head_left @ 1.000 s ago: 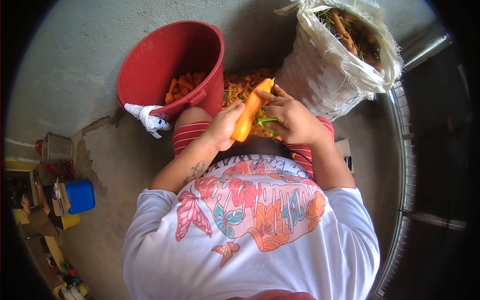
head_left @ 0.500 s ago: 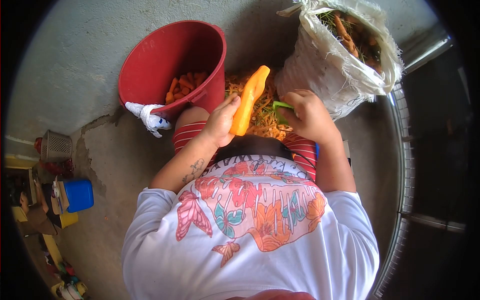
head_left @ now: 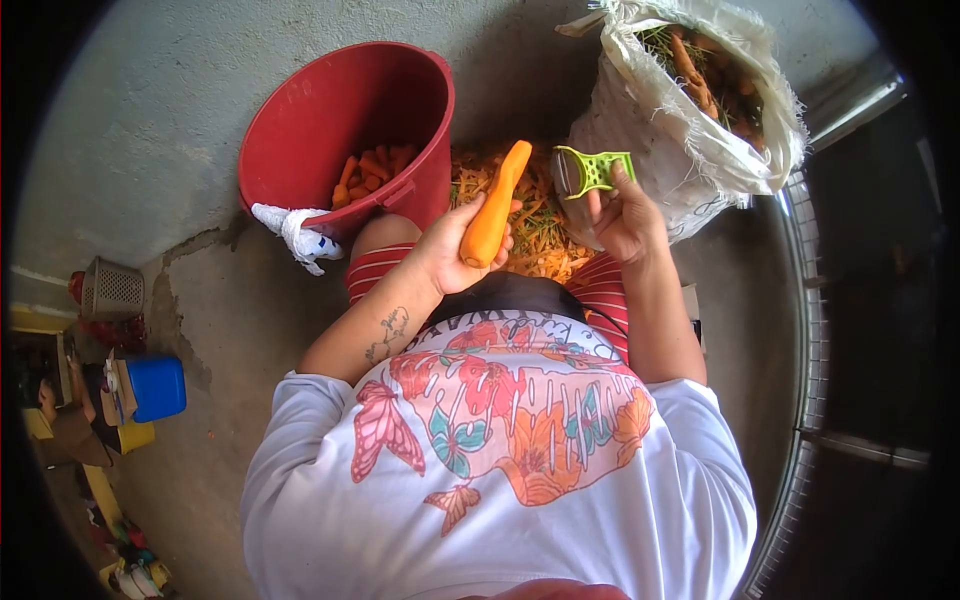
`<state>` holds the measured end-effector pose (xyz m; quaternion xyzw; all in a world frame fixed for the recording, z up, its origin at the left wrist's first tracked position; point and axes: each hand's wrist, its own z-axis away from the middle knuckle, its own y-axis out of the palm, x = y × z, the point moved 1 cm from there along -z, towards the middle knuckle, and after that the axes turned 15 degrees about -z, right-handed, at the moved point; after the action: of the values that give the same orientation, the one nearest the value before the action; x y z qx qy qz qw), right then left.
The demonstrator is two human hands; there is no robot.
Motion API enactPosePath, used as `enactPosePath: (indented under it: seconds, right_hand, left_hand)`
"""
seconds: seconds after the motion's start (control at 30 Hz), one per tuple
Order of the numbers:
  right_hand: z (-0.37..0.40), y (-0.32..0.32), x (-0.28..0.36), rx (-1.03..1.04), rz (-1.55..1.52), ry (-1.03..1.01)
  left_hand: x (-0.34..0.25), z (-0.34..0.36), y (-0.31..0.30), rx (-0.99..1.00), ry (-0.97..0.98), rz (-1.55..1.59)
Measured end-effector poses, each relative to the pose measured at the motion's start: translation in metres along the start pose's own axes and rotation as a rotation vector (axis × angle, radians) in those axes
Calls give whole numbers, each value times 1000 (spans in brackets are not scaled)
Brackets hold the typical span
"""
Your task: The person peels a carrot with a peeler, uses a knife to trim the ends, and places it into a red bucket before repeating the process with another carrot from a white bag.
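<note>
A smooth peeled carrot (head_left: 492, 212) lies tilted in my left hand (head_left: 455, 243), whose fingers wrap round its lower part. My right hand (head_left: 627, 215) pinches a green peeler (head_left: 597, 171) by its handle, with the blade end pointing left, to the right of the carrot's tip. Below and between the hands is a heap of orange and green peelings (head_left: 540, 215). A red bucket (head_left: 290, 125) at the upper left holds orange carrots (head_left: 372, 172). At the upper right, a white woven sack (head_left: 640, 130) contains unpeeled carrots (head_left: 692, 75) with green stalks.
A white cloth (head_left: 296, 232) is tied to the bucket's rim. Further left are a grey perforated basket (head_left: 112, 291), a blue container (head_left: 158, 389) and another person (head_left: 75, 420). A wall (head_left: 130, 130) rises behind the bucket; a metal-edged grille (head_left: 808, 370) runs along the right.
My right hand has lifted and turned, bringing the peeler up into fuller view. The carrot has rotated in my left hand, and its fingers now show round the far side.
</note>
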<state>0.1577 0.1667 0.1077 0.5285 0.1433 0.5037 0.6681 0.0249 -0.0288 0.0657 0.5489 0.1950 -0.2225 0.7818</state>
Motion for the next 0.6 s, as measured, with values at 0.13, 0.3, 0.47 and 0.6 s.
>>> enactPosePath:
  seconds: [0.13, 0.3, 0.47, 0.6]
  right_hand:
    - [7, 0, -11, 96, 82, 53]
    - [17, 8, -17, 314, 328, -109]
    - [32, 12, -36, 464, 525, -131]
    - [38, 15, -35, 491, 570, -94]
  left_hand:
    - [-1, 0, 2, -7, -70, 90]
    - [0, 0, 0, 25, -68, 109]
    - [-1, -1, 13, -218, 2, -10]
    - [6, -4, 0, -253, 11, -60]
